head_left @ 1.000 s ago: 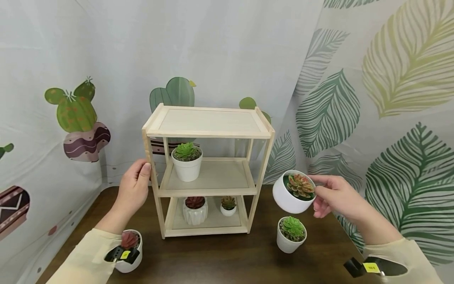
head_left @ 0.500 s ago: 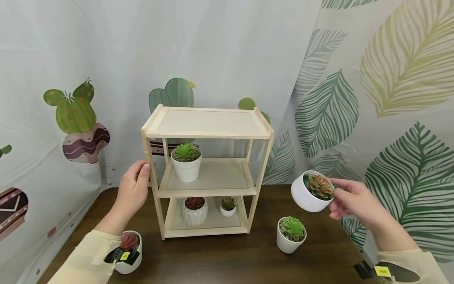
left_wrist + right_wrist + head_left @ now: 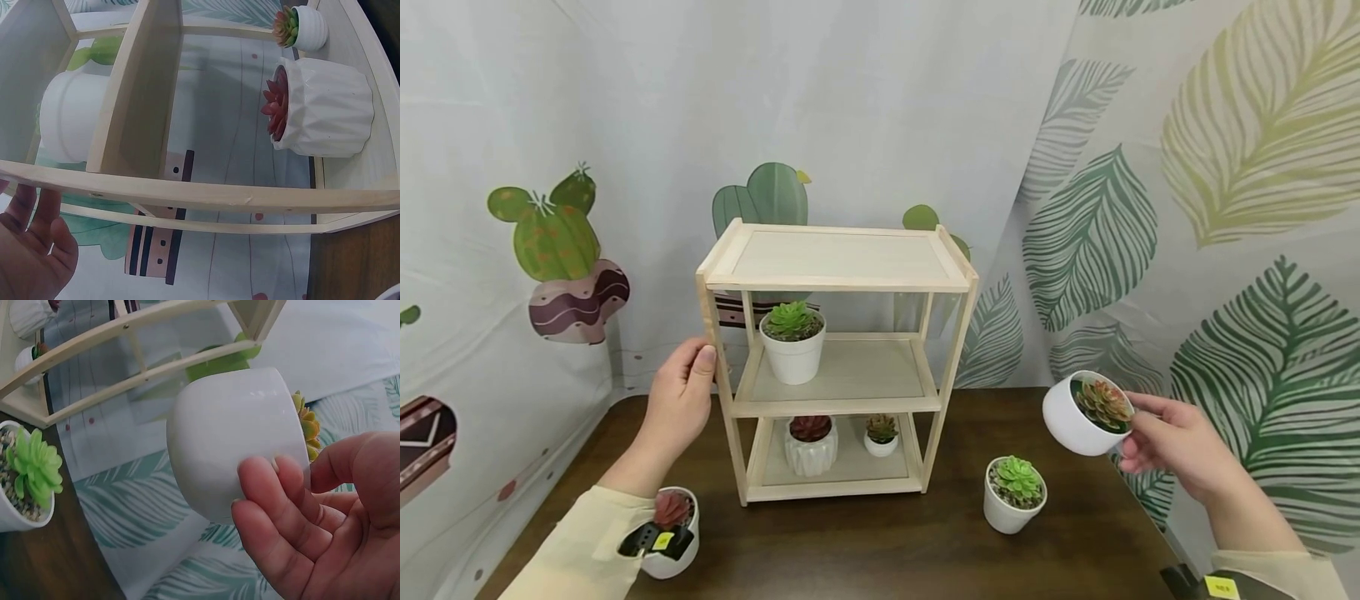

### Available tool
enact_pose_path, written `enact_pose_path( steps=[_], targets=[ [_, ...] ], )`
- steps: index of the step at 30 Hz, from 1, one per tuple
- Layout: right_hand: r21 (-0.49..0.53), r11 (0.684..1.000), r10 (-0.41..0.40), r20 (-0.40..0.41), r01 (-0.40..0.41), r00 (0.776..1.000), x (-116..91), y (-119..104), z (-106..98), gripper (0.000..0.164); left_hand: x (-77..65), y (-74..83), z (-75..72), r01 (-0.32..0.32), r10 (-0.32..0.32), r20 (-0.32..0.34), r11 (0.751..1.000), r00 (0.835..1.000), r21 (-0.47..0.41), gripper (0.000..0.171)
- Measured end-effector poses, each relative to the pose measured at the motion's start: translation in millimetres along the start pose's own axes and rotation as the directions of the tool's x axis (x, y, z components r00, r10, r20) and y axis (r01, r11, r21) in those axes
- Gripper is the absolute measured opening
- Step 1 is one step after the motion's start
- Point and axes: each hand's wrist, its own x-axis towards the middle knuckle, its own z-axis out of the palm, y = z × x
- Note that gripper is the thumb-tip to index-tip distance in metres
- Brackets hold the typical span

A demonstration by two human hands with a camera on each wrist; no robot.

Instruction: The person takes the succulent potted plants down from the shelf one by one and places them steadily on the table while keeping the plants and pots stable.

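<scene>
My left hand [image 3: 679, 398] holds the left front post of a pale wooden three-tier shelf [image 3: 838, 260], thumb in front and fingers passing behind it. Out to the right, my right hand [image 3: 1176, 446] pinches the rim of a round white pot [image 3: 1075, 422] with an orange-green succulent [image 3: 1103, 405]. That pot is tilted above the table; in the right wrist view its smooth side [image 3: 219, 437] faces the camera. Below and left of it, a green succulent in a white pot [image 3: 1013, 508] stands on the table.
A green potted succulent [image 3: 793, 354] stands on the middle shelf. The bottom shelf bears a ribbed white pot [image 3: 811, 454] and a small potted succulent [image 3: 881, 446]. Beside my left forearm a red succulent pot [image 3: 681, 562] sits on the dark table [image 3: 850, 550]. Printed curtains [image 3: 880, 100] hang behind.
My right hand has carried the round white pot to the right, away from the shelf, and slightly lower. My left hand stays on the post.
</scene>
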Motion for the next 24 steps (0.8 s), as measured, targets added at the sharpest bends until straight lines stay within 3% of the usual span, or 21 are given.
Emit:
enact_pose_path(
  steps=[11,24],
  targets=[
    [0.025,0.996,0.091,-0.032,-0.090,0.995,-1,35,0,0.058,-0.1,-0.6,0.4,0.001,-0.001,-0.001,1.000,1.000,-0.008,0.033],
    [0.040,0.985,0.172,-0.092,-0.169,0.981,-4,68,14,0.056,0.1,1.0,-0.3,0.010,-0.010,0.007,1.000,1.000,-0.012,0.035]
  ],
)
